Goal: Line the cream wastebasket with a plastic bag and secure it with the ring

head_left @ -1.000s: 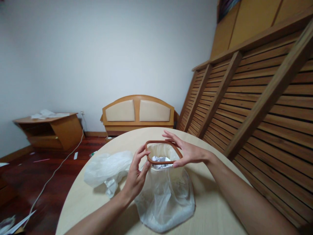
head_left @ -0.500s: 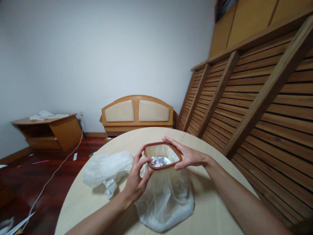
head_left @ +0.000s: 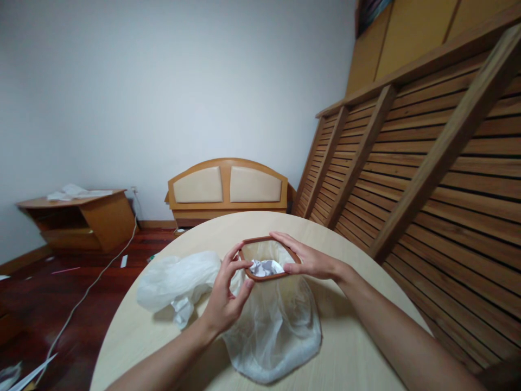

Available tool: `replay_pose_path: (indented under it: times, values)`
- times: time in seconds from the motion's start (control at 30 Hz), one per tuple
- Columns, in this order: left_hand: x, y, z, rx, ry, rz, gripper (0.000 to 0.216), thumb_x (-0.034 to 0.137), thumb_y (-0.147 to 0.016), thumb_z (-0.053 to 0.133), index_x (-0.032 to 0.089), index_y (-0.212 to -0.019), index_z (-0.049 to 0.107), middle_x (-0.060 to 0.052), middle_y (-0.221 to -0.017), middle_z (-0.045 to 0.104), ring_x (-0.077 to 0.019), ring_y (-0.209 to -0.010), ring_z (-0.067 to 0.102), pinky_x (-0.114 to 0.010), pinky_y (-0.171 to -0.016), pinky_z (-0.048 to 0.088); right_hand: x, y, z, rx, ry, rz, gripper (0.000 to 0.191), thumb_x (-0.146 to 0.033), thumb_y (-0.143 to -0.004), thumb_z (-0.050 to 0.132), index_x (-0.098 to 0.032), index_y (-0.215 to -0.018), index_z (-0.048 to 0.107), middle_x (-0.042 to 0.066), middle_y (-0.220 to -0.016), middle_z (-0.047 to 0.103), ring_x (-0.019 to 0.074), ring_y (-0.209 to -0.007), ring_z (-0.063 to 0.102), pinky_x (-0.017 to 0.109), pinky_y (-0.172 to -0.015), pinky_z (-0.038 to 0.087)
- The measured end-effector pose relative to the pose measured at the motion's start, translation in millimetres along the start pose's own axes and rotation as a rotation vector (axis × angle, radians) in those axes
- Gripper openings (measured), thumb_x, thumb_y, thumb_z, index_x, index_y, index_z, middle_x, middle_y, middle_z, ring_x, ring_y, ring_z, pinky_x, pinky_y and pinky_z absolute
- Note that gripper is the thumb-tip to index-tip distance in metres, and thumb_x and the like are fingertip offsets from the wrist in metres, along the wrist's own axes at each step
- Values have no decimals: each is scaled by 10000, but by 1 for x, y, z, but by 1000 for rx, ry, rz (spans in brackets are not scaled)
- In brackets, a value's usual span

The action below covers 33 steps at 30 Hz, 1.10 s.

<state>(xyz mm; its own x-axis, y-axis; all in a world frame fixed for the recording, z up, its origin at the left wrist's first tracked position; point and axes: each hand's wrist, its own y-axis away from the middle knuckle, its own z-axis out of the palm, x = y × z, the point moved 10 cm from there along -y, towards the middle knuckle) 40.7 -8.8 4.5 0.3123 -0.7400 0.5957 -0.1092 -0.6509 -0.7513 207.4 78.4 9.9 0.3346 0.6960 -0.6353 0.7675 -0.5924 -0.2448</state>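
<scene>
A small bin with a brown rim [head_left: 260, 239] stands on the round table [head_left: 350, 347]. A thin whitish plastic bag [head_left: 280, 342] lines it and spills down over its front, hiding most of the body. Crumpled white paper [head_left: 264, 268] lies inside. My left hand [head_left: 230, 290] grips the rim's left side, index finger over the edge and thumb apart below. On the right side, my right hand [head_left: 307, 259] holds the rim, fingers behind and thumb lapping over the front edge. Left of the bin rests a second filmy bag [head_left: 179, 277] with a crumpled white piece [head_left: 183, 310].
A headboard with two cream panels [head_left: 228, 184] stands against the far wall. Slatted wooden boards [head_left: 427, 163] lean along the right. At left are a low cabinet [head_left: 101, 217] with papers on top and a white cable [head_left: 87, 290] across the dark red floor.
My right hand has shifted slightly left, and its thumb has come from outside the rim to over its front edge. My left hand stays in nearly the same place.
</scene>
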Motion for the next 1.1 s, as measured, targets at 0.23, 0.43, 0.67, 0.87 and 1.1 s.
replay_pose_path:
  times: [0.23, 0.43, 0.67, 0.87, 1.1]
  values:
    - [-2, -1, -1, -23, 63, -65, 253, 358, -948, 586, 243, -1173, 594, -122, -1546, 393, -307, -1452, 353, -537, -1198, 273, -2, -5, -1, -12, 60, -35, 1114, -766, -704, 686, -188, -1569, 286, 173, -1637, 224, 348, -1514, 184, 548, -1234, 123]
    - [-4, -2, -1, -37, 75, -76, 269, 355, -949, 586, 242, -1194, 581, -121, -1552, 393, -304, -1454, 356, -527, -1204, 273, -19, -10, -2, -39, 122, -58, 1150, -741, -656, 746, -164, -1555, 320, 193, -1610, 279, 353, -1492, 245, 542, -1228, 162]
    - [-9, -2, -1, -56, 119, -96, 273, 359, -954, 585, 234, -1197, 581, -126, -1574, 368, -308, -1470, 332, -527, -1213, 255, -29, -14, -1, -86, 198, -25, 1074, -700, -629, 791, -202, -1507, 422, 163, -1585, 321, 369, -1469, 281, 559, -1211, 215]
    - [-18, -1, 2, -80, 196, -105, 259, 342, -957, 593, 255, -1200, 580, -103, -1595, 333, -294, -1490, 292, -520, -1227, 221, -33, -18, -1, -77, 218, -61, 995, -671, -639, 801, -223, -1461, 464, 144, -1503, 419, 341, -1422, 350, 542, -1198, 256]
    - [-38, 2, 12, -107, 268, -167, 582, 400, -934, 624, 346, -1461, 382, -65, -1651, 203, -299, -1526, 180, -514, -1217, 259, -45, -20, -3, -34, 194, -144, 968, -620, -650, 815, -204, -1442, 444, 147, -1412, 474, 318, -1350, 424, 525, -1166, 314]
